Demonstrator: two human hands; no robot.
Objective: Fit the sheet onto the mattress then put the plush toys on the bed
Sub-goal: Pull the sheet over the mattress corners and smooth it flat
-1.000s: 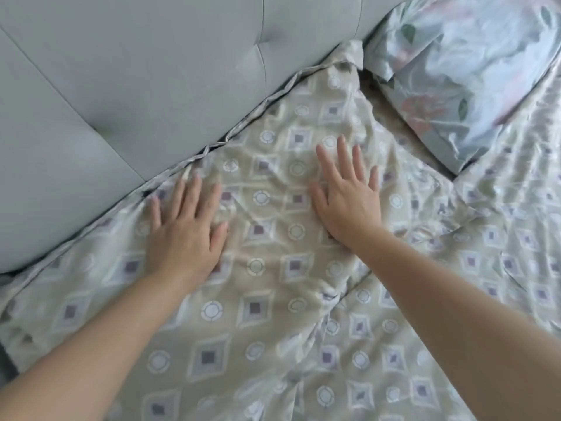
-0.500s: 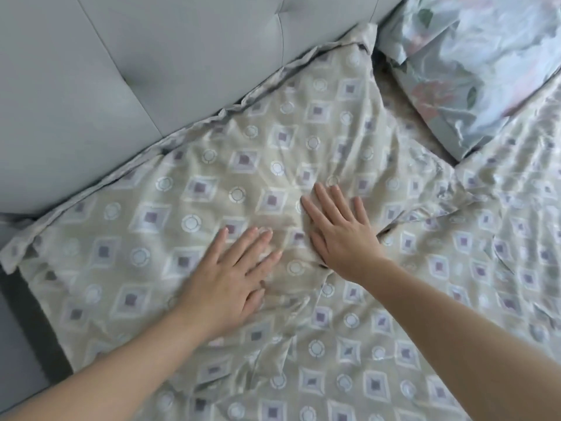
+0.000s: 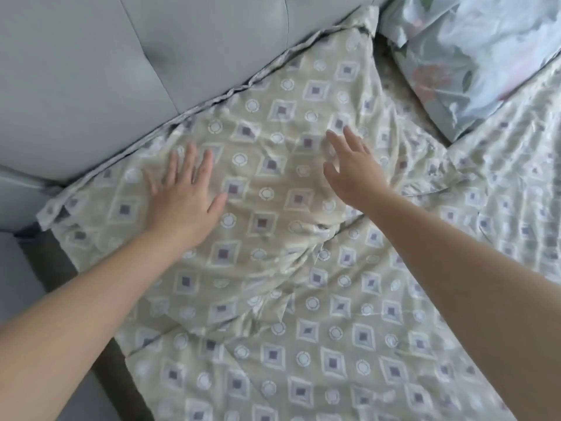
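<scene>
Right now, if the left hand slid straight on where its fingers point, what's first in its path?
The left hand lies flat on the patterned pillow, fingers toward the grey padded headboard. Straight on: a bit more pillow, then likely the headboard.

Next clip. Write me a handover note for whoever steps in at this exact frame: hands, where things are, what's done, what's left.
Left hand: open, flat on the patterned pillow by the headboard.
Right hand: open, fingers spread over the same pillow; it is blurred, so contact is unclear.
Sheet: spread over the mattress, wrinkled; how it is tucked does not show. Floral pillow at far right.
Done: sheet appears to be on.
Left: smooth the wrinkles, place the plush toys; none in view.
</scene>
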